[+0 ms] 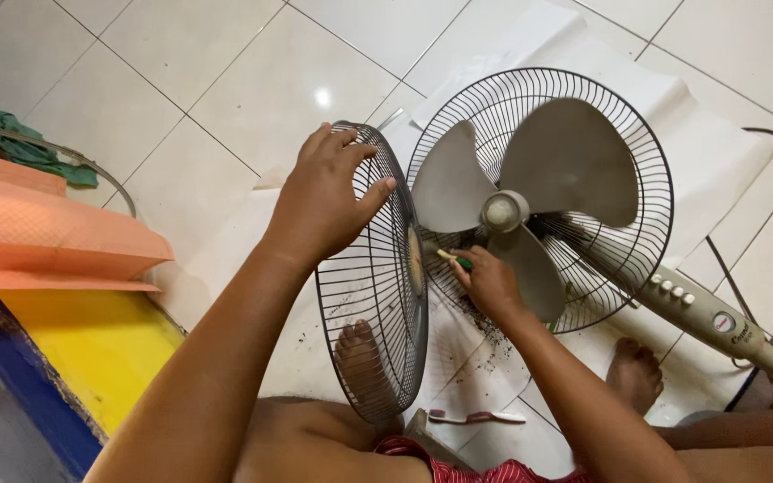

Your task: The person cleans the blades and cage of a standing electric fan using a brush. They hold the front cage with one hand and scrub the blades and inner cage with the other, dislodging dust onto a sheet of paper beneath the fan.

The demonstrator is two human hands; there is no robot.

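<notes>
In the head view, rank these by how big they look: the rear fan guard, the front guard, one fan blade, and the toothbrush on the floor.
1. Rear guard
2. Front guard, seen edge-on and nearer the camera, so unsure against the rear one
3. Fan blade
4. Toothbrush

Left hand [322, 201] fingers spread, gripping, arm extended toward 1 o'clock; right hand [487, 284] fisted, pointing 11 o'clock.
</notes>
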